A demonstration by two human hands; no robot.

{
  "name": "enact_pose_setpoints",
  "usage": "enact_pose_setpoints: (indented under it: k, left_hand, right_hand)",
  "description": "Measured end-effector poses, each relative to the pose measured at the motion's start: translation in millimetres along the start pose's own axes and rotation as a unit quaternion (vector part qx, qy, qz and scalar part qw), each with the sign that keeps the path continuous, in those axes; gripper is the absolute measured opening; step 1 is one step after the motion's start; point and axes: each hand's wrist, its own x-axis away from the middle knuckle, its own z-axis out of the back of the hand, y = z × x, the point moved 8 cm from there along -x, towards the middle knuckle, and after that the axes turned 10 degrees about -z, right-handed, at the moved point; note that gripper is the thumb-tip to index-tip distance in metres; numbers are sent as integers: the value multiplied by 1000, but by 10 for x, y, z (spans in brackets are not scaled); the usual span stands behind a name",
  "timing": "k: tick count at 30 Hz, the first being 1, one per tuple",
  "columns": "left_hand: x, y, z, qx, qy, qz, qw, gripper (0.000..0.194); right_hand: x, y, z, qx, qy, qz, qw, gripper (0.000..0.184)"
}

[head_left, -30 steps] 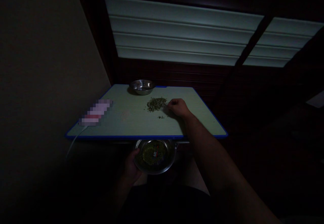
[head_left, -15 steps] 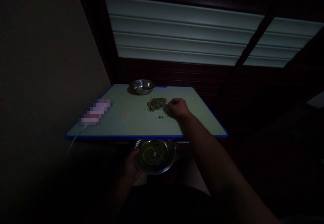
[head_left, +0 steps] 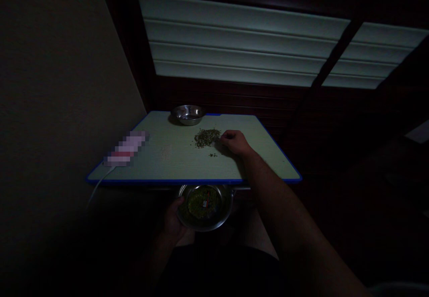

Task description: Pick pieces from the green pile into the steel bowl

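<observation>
- Dim wall point(head_left: 63, 73), off at ten o'clock from my table, running up beside its left edge.
- Pale slatted panels point(head_left: 234, 42) in a dark frame, at twelve to one o'clock beyond the table.
- Pale green table point(head_left: 187, 171) with a blue edge, in front of me.
- Wide steel bowl point(head_left: 219, 225), at six o'clock, just below the table's near edge. It holds greenish bits, too dark to name.
- My left hand point(head_left: 174, 220), at the bowl's nine o'clock: the thumb presses on the rim, the fingers lie hidden beneath, so I have it gripped.
- A blurred-out pinkish object point(head_left: 126, 148), at nine o'clock on the table.
- My right hand point(head_left: 236, 142), at three o'clock from the pile and just beside it, low over the tabletop. My fingers are curled in together; whether they pinch anything I can't tell.
- A smaller steel bowl point(head_left: 189, 121), upright near the far edge at eleven o'clock.
- The pile of small greenish grains point(head_left: 204, 137), loosely spread close to the table's middle.
- White cable point(head_left: 96, 192), leaving the blurred object at seven o'clock and dropping over the near edge.
- A few stray grains point(head_left: 213, 155), five o'clock from the pile, apart from it.
</observation>
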Motion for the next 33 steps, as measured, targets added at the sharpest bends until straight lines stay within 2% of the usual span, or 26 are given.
enact_pose_setpoints:
  k: [4,7,10,17,25,33]
  left_hand:
    - [9,8,-8,8,-2,-1,1000,27]
    - [21,26,-41,13,-6,-10,1000,26]
    - [33,36,-59,13,-5,-13,1000,23]
    - [23,20,-41,16,0,-5,1000,23]
    - [30,28,-40,7,7,-5,1000,22]
    - [34,27,-48,7,-4,-4,1000,23]
  right_hand:
    - [10,8,-29,-3,-16,-2,1000,12]
    - [-4,39,-20,14,-5,-9,1000,11]
    - [-22,43,-9,35,8,8,999,12]
    - [-45,37,-55,28,-8,40,999,17]
    - [-42,26,-56,-10,-18,23,1000,13]
    - [-23,41,-74,-40,-38,5,998,17]
